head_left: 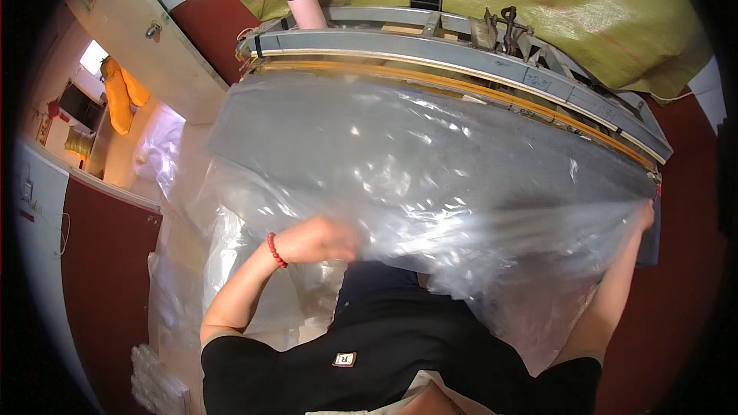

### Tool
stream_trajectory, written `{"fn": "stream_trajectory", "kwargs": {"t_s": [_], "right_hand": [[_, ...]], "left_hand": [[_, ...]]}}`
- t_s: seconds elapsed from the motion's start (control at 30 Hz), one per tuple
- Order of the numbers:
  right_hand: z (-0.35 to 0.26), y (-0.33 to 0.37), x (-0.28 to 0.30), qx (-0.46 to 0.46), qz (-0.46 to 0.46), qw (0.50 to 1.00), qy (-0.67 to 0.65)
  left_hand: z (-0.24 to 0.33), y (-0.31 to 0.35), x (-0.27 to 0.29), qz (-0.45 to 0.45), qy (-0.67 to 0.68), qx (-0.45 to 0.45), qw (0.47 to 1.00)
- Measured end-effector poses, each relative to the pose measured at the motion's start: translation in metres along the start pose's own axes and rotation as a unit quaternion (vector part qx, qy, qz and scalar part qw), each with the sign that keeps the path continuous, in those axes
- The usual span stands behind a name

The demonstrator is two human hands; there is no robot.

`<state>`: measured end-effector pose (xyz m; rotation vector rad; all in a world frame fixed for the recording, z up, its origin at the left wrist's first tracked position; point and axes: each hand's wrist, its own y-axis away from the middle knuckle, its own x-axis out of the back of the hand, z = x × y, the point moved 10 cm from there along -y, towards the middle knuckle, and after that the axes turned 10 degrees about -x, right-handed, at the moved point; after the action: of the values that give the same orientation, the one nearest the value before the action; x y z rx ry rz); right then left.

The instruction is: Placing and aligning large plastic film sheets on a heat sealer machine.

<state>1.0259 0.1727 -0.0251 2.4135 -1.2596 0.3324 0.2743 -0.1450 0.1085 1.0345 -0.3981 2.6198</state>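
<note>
A large sheet of clear plastic film (369, 177) lies over a dark grey work surface (307, 104) and hangs creased over its near edge. At the right end of the surface, my right hand (646, 217) is closed on the film's edge, and the film is pulled taut toward it. My left hand (319, 238), with a red bead bracelet (275, 250) at the wrist, is at the film's near edge in front of my body. Motion smears its fingers, so whether they grip the film cannot be made out.
Behind the surface runs a long grey metal frame (453, 50) with an orange strip (430, 77). A pink flask (302, 0) stands on it at the left, and metal clamps (507, 29) sit farther right. Yellow-green woven sheeting (538, 0) hangs behind. More film (231, 246) lies at left, near an open door (146, 38).
</note>
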Motion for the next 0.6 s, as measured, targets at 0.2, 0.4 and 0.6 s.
{"fn": "stream_trajectory", "kwargs": {"t_s": [0.2, 0.4, 0.6], "right_hand": [[-0.072, 0.048, 0.084, 0.208, 0.220, 0.908, 0.289], [-0.055, 0.002, 0.128, 0.176, 0.240, 0.852, 0.430], [-0.092, 0.078, 0.078, 0.187, 0.233, 0.852, 0.429]], "left_hand": [[-0.109, -0.025, 0.088, 0.165, -0.053, 0.208, 0.963], [-0.253, 0.001, 0.192, 0.259, -0.361, 0.280, 0.851], [-0.216, -0.047, 0.227, 0.230, -0.436, 0.186, 0.850]]}}
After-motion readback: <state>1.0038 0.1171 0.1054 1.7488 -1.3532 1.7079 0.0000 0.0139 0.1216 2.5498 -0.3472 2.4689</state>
